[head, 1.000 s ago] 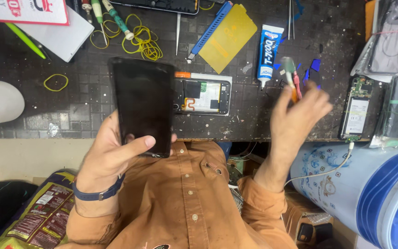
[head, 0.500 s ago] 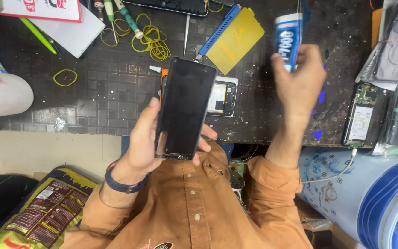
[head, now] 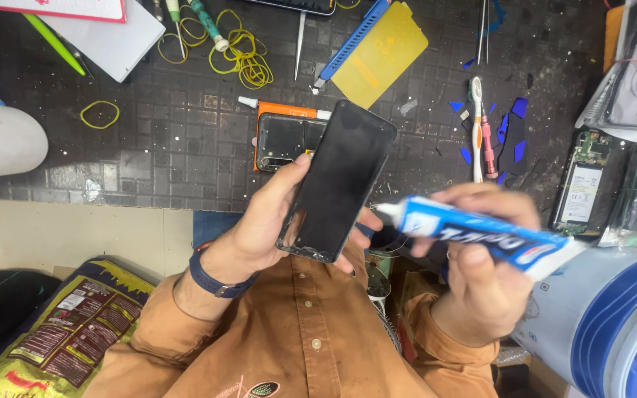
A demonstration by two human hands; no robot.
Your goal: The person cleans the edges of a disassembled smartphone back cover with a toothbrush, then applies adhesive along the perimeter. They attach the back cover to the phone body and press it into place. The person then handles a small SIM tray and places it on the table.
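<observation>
glue tube (head: 481, 232) motion-blurred, blue barrel (head: 613, 317) cut off at edge

Phone repair workshop: opened phones (head: 580, 188), screwdrivers (head: 486, 144), tweezers (head: 483, 29) on a stained bench (head: 164, 140).

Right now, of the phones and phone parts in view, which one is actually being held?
The black phone screen, dark and blank, gripped in the left hand. The opened phone lies on the mat; the one with exposed circuit board rests far right.

Glossy black glass phone panel (head: 340, 180); smooth blue-and-white plastic tube (head: 481, 236); rough, speckled dark mat (head: 149, 147); orange cloth shirt (head: 296, 332).
</observation>
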